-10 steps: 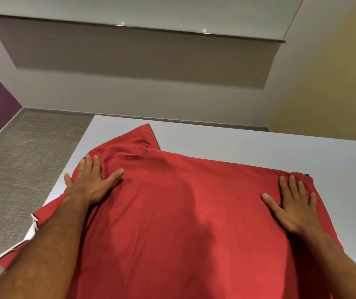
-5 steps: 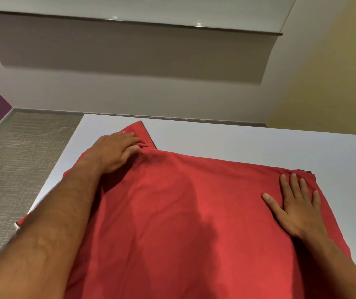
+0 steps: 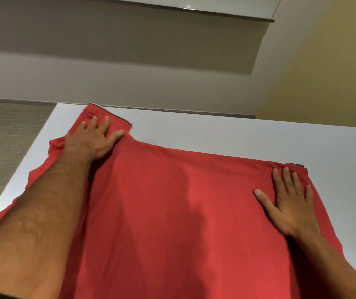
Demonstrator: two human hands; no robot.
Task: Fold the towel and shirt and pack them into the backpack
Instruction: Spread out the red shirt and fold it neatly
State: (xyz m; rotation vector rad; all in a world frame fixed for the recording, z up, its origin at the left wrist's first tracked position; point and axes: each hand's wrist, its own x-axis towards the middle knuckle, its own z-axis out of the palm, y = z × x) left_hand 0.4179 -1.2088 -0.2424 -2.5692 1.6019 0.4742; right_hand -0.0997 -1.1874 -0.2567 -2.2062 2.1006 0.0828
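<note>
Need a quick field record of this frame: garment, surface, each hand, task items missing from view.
garment: red shirt, spread flat, not yet folded small
surface: white table
left hand: fingers straight, pressing the shirt's far left part
right hand: flat, fingers spread, pressing the shirt near its right edge
shirt trim: dark edging visible at far left and far right corners
towel: not in view
backpack: not in view

Red shirt (image 3: 172, 212) spread flat on white table (image 3: 237, 139), sleeve reaching far-left corner
</note>
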